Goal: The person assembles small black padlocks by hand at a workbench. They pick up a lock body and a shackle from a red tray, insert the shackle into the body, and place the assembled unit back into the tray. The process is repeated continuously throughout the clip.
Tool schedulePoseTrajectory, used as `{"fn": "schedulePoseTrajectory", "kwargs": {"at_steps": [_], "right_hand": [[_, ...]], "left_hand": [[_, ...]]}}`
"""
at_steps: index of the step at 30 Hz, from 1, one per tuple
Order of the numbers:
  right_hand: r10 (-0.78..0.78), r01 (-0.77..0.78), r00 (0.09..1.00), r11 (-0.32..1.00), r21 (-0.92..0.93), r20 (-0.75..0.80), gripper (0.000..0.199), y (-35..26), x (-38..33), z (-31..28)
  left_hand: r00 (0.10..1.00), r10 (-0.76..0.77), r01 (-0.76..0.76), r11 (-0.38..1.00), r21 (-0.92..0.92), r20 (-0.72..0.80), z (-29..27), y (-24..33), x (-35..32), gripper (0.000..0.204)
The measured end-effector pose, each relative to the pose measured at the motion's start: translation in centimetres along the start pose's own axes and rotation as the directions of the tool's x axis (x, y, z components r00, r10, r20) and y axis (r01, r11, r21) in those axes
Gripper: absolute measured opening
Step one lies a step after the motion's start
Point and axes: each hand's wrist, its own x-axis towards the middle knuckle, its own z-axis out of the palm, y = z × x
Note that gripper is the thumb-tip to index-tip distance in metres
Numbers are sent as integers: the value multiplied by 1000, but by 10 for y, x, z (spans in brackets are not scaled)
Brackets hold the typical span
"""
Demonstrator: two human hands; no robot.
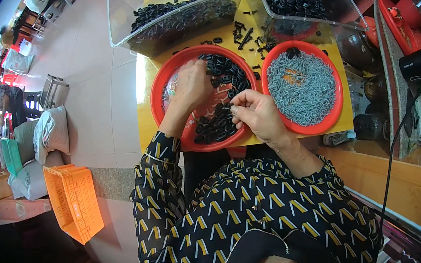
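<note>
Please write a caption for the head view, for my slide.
Left hand reaches into round red plastic bowl of small black plastic parts; right hand pinches one.

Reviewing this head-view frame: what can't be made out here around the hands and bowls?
- Left hand: its fingers curl down into the left red bowl, so any grasp is hidden.
- Right hand: a small black part is pinched at the fingertips; too small to tell its shape.
- Grey pieces in the right red bowl: too fine to tell apart.
- Clear bins: cut off by the top edge.
</note>
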Motion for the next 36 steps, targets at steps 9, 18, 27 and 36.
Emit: {"fn": "schedulePoseTrajectory", "kwargs": {"at_steps": [9, 18, 27, 36], "right_hand": [[68, -105, 989, 952, 286, 135, 13, 2, 0, -4], [-7, -85, 983, 864, 497, 181, 12, 2, 3, 24], [51, -151, 969, 897, 415, 242, 10, -7, -1, 27], [35, -30, 997, 997, -65, 71, 8, -18, -15, 32]], "left_hand": [[969, -211, 222, 515, -828, 128, -22, 17, -35, 19], [885, -392, 140, -285, -948, 249, -22, 43, -98, 13], [923, -265, 215, -240, -947, 277, -35, 41, -110, 25], [935, -244, 132, -433, -892, 257, -30, 33, -126, 27]]}}
